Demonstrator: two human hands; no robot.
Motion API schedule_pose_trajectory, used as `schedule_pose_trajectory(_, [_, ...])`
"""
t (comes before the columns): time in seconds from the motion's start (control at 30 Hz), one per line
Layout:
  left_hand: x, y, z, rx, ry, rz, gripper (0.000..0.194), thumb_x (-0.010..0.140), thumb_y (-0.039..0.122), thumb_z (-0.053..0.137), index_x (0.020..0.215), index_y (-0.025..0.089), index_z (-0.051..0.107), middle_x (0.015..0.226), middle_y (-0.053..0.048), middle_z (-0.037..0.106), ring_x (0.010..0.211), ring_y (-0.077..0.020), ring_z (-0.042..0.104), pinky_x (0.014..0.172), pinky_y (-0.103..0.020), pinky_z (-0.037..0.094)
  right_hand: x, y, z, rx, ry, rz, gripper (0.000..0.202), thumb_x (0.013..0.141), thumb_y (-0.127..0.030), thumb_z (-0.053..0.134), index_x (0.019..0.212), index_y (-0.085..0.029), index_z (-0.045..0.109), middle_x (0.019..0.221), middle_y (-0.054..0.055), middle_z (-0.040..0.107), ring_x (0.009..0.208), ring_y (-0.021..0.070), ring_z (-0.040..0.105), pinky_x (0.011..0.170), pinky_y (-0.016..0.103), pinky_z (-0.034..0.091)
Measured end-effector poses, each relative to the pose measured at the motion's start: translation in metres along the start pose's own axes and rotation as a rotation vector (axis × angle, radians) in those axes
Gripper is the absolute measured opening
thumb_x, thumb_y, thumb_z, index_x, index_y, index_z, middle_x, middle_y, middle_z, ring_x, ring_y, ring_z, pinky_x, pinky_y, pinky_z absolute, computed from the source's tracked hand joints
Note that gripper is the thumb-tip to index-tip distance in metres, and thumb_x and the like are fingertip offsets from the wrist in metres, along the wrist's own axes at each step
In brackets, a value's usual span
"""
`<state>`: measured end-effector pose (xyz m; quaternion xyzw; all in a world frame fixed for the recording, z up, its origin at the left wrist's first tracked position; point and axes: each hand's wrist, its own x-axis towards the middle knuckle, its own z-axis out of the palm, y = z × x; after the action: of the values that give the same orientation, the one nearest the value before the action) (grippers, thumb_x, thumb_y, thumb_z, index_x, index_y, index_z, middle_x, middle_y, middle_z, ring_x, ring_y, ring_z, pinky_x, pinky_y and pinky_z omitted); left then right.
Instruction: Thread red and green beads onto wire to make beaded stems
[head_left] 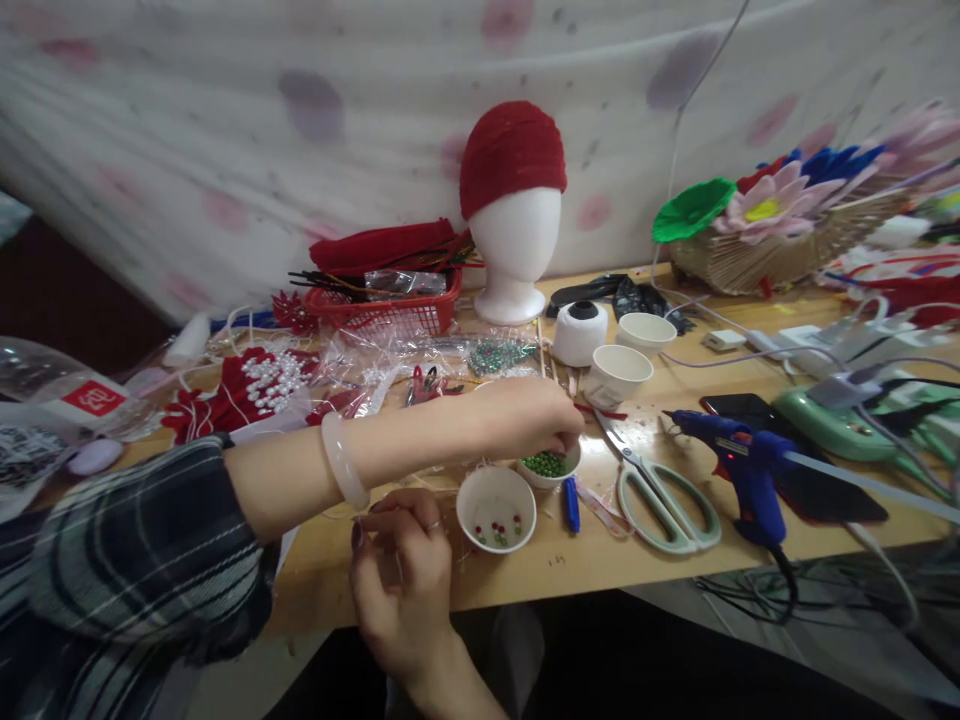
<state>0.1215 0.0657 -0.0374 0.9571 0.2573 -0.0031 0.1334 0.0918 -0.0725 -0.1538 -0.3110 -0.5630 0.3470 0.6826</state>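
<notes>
My left hand [551, 420], at the end of a plaid sleeve with a pale bangle, reaches across to a white cup of green beads [545, 464]. Its fingers are bent together at the cup's rim; whatever is between the fingertips is hidden. Below that forearm, my right hand [405, 570] wears a ring and has its fingers curled in, close to the bangle. I cannot make out what it pinches. Right beside it stands a white paper cup [496, 508] with a few red and green beads at the bottom.
Scissors [667, 500], a blue capped pen [572, 505] and a blue glue gun [739, 460] lie to the right, near a dark phone [825, 470]. Behind are paper cups [619, 375], a foam head [517, 240] in a red cap and a red basket [397, 310]. Pearl strands [276, 382] lie left.
</notes>
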Motion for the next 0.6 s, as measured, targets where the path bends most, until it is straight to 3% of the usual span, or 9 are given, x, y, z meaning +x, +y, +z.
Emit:
schedule_pose_trajectory(0.33, [-0.001, 0.0, 0.003, 0.078, 0.076, -0.075, 0.017, 0.082, 0.014, 0.059, 0.087, 0.017, 0.074, 0.078, -0.005, 0.071, 0.064, -0.015, 0.056, 0.054, -0.028, 0.029, 0.001, 0.0, 0.002, 0.01, -0.004, 0.043, 0.017, 0.079, -0.006, 0.055, 0.087, -0.019, 0.065, 0.088, 0.008, 0.061, 0.078, 0.0167, 0.062, 0.061, 0.024, 0.055])
schedule_pose_trajectory(0.47, [0.005, 0.004, 0.0, 0.178, -0.045, -0.024, 0.017, 0.076, 0.01, 0.057, 0.073, 0.017, 0.073, 0.065, -0.004, 0.067, 0.056, -0.0142, 0.052, 0.05, -0.029, 0.027, 0.002, -0.001, 0.001, 0.0, -0.006, 0.068, 0.015, 0.08, -0.008, 0.055, 0.085, -0.019, 0.064, 0.087, 0.007, 0.061, 0.075, 0.0164, 0.062, 0.058, 0.024, 0.054])
schedule_pose_trajectory(0.6, [0.013, 0.007, 0.005, 0.248, -0.128, 0.02, 0.018, 0.072, 0.006, 0.059, 0.072, 0.018, 0.073, 0.07, -0.006, 0.07, 0.058, -0.0171, 0.056, 0.051, -0.03, 0.032, 0.003, -0.004, 0.0, -0.031, -0.016, 0.059, 0.015, 0.08, -0.009, 0.055, 0.084, -0.02, 0.064, 0.084, 0.006, 0.06, 0.073, 0.0172, 0.061, 0.058, 0.027, 0.054])
